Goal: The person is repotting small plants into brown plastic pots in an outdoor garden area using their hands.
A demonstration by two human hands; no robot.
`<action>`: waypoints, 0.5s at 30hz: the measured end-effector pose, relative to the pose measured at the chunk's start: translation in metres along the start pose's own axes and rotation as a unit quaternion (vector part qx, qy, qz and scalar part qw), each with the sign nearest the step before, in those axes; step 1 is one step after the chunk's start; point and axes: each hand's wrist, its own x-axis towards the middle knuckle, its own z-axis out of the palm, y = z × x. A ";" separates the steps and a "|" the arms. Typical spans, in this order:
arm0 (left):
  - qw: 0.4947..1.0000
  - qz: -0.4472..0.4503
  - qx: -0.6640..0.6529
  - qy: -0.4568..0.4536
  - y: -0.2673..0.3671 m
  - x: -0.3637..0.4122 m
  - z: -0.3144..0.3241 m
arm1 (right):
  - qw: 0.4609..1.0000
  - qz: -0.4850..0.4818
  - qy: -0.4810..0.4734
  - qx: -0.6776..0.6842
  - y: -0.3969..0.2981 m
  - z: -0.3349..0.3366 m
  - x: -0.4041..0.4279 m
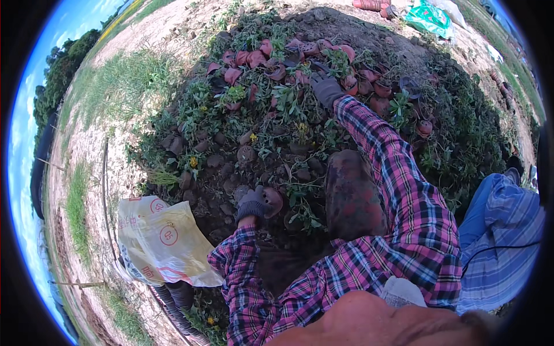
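Observation:
My left hand (pixel 252 204), in a grey knit glove, grips a reddish-brown plastic plant pot (pixel 273 201) low over the heap, its holed base partly in view. Far forward, my right hand (pixel 325 88), gloved too, stretches out to the pile of soft red-brown pots (pixel 255 59). Its fingers are extended and slightly apart near a dark pot, and I see nothing held in them. Around both hands lie uprooted leafy plants (pixel 288 101) and pot-shaped soil clods (pixel 246 153).
A yellowish-white woven sack (pixel 169 238) bearing print lies left of my left arm, with stacked dark pots (pixel 176 305) below it. Another person in a blue striped garment (pixel 502 242) is close on my right. Green and white bags (pixel 428 18) and stacked red pots (pixel 372 4) lie beyond the heap.

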 end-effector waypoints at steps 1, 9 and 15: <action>1.000 -0.007 0.012 -0.020 -0.005 -0.005 0.000 | 0.996 -0.043 -0.037 -0.067 0.014 0.005 0.002; 0.952 0.024 -0.216 0.215 -0.012 -0.004 -0.006 | 0.973 -0.066 -0.219 -0.016 -0.048 -0.095 0.005; 0.688 0.165 -0.684 0.176 0.026 0.042 -0.010 | 0.881 -0.098 -0.009 0.464 -0.106 -0.124 -0.029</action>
